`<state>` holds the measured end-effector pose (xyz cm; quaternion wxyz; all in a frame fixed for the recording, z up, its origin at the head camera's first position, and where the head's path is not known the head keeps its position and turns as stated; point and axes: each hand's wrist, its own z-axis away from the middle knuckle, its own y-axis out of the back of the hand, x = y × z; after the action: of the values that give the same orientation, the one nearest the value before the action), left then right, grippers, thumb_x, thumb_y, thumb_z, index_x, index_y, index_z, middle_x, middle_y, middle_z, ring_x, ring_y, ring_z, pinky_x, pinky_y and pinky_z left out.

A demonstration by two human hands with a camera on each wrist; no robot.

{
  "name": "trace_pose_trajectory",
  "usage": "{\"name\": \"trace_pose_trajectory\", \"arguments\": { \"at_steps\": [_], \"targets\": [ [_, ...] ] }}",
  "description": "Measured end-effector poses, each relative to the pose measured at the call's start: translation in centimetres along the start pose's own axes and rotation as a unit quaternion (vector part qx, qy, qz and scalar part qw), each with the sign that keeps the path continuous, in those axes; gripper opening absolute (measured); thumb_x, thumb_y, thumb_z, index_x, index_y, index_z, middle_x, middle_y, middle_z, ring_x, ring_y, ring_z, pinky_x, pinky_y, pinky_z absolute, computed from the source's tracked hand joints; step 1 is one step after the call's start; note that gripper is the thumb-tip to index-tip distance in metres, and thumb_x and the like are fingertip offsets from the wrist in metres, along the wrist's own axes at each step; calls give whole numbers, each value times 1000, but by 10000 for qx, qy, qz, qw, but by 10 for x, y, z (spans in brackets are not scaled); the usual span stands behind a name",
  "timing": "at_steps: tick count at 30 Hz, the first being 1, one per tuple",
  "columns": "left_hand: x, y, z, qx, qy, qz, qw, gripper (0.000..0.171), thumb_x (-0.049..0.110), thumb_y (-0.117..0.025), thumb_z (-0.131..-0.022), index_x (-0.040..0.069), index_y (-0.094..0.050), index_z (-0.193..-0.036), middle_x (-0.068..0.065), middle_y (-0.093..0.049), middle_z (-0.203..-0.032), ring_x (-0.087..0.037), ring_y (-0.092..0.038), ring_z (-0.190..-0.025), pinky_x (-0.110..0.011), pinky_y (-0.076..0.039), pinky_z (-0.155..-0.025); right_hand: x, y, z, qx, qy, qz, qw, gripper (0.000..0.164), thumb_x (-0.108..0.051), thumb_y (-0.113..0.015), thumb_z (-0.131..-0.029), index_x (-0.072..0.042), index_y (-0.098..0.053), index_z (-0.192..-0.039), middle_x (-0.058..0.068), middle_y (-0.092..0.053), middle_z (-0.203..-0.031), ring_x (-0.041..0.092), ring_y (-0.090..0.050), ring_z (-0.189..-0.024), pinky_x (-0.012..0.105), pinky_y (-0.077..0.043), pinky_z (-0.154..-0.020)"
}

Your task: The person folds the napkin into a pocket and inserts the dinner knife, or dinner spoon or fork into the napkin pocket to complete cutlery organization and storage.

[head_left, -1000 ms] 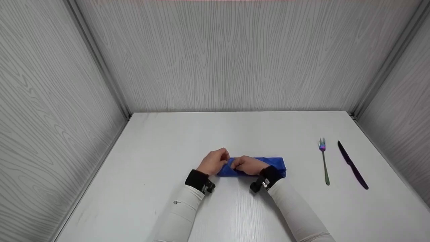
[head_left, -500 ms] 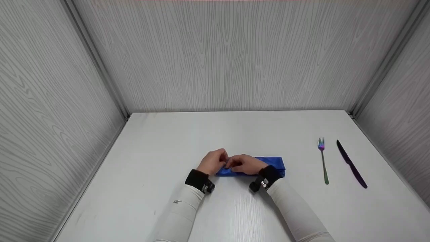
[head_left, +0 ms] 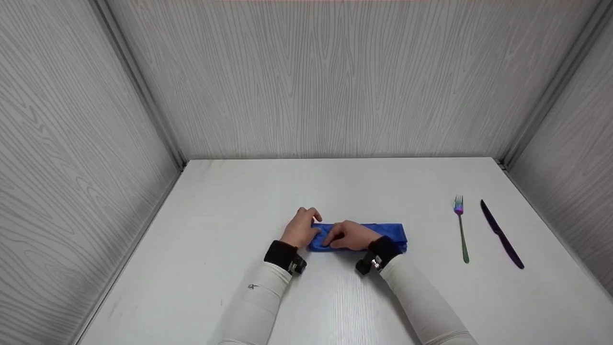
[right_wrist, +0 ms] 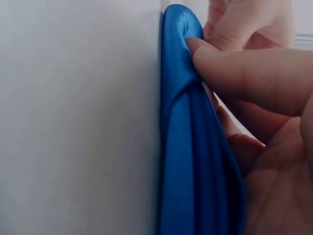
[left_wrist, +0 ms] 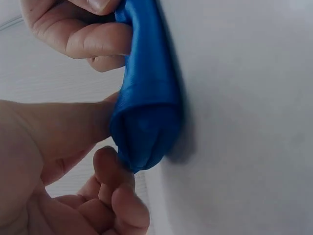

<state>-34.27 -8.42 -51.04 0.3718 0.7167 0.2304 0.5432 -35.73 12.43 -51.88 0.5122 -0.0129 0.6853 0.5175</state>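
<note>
White counter [head_left: 234,206]. Glossy blue folded fabric cloth [head_left: 391,231] lies flat as a long strip, centre-near, across in front of the person. In the right wrist view we note a turned-over left end lapping the stacked layers of its near edge.

Left hand [head_left: 299,231]: fingers apart and loosely bent at that end, thumb laid against the fabric; we judge that this steadies the end. Right hand [head_left: 353,235]: thumb and forefinger brought close, tips holding the turned-over part, probably because slippery fabric would spring open if left free.

Well apart to the right lie an iridescent slim metal fork [head_left: 459,210] and a dark purple metal knife [head_left: 499,233], side by side, tines and blade tip away from the person; we suppose they sit there to leave both hands working room.
</note>
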Motion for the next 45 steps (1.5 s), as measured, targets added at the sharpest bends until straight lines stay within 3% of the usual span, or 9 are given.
{"name": "trace_pose_trajectory", "arguments": {
  "at_steps": [4, 7, 11, 19, 24, 30, 39, 42, 45],
  "targets": [
    [7, 5, 0, 308, 146, 156, 9993, 9, 2, -69, -96, 2, -66, -105, -14, -62, -96, -26, -62, -87, -40, -53, -81, 0, 0, 0, 3, -15, 0, 10000, 20, -6, -69, -98, -9, -82, -112, 8, -75, -115, 10, -63, -104, 28, -51, -93],
    [11, 4, 1, -37, 167, 247, 9995, 6, 2, -67, -98, 2, -66, -104, -12, -65, -92, -23, -61, -83, -37, -51, -77, 0, 0, 0, 47, -23, -22, 10000, 20, -5, -69, -98, -8, -82, -112, 8, -76, -113, 7, -63, -99, 25, -51, -89],
    [11, -1, 3, -500, -4, -16, 9987, 6, 3, -69, -98, 2, -66, -103, -11, -68, -93, -21, -61, -85, -36, -52, -80, -1, 2, 1, 95, -1, -70, 9999, 17, -5, -70, -97, -6, -81, -109, 9, -78, -109, 4, -63, -93, 23, -51, -85],
    [9, -7, 6, -728, -153, -164, 9971, 10, 6, -76, -92, 1, -70, -98, -5, -59, -91, -15, -52, -83, -34, -50, -81, -9, 19, 13, 746, -715, 333, 9941, 9, -6, -71, -97, -7, -80, -97, 1, -77, -93, 10, -60, -83, 32, -52, -84],
    [12, -8, 5, -683, 17, -382, 9969, 11, 12, -73, -97, 2, -69, -97, -6, -60, -93, -16, -54, -84, -37, -52, -82, -12, 11, 18, 801, -566, 547, 9937, 13, -9, -68, -99, -5, -81, -100, 4, -79, -94, 9, -61, -80, 30, -53, -80],
    [19, -13, 8, -717, 172, -686, 9949, 24, 24, -78, -96, 2, -68, -95, -6, -59, -93, -18, -53, -84, -38, -53, -78, -11, -6, 31, 862, -247, 909, 9918, 10, 2, -70, -93, -2, -77, -100, 8, -76, -96, 15, -65, -87, 35, -56, -82],
    [22, -14, 9, -724, 371, -888, 9927, 30, 28, -81, -94, 2, -68, -102, -11, -62, -103, -28, -62, -99, -48, -57, -88, -5, 2, 67, 667, -314, 480, 9961, 23, -7, -71, -98, -3, -74, -120, 5, -72, -105, 12, -61, -93, 29, -52, -83],
    [21, -15, 9, -712, 344, -871, 9931, 30, 28, -80, -94, 2, -68, -103, -12, -63, -105, -29, -63, -101, -49, -57, -89, -3, 17, 83, 1154, -309, 450, 9918, 21, -5, -70, -98, -2, -74, -118, 9, -74, -108, 16, -63, -96, 33, -54, -85],
    [22, -17, 10, -741, 336, -850, 9931, 29, 27, -80, -94, 2, -68, -103, -12, -63, -104, -30, -64, -101, -49, -57, -89, 3, 31, 101, 1904, -414, 719, 9782, 18, -1, -72, -94, -1, -74, -112, 12, -73, -106, 23, -65, -97, 42, -54, -88]
  ]
}}
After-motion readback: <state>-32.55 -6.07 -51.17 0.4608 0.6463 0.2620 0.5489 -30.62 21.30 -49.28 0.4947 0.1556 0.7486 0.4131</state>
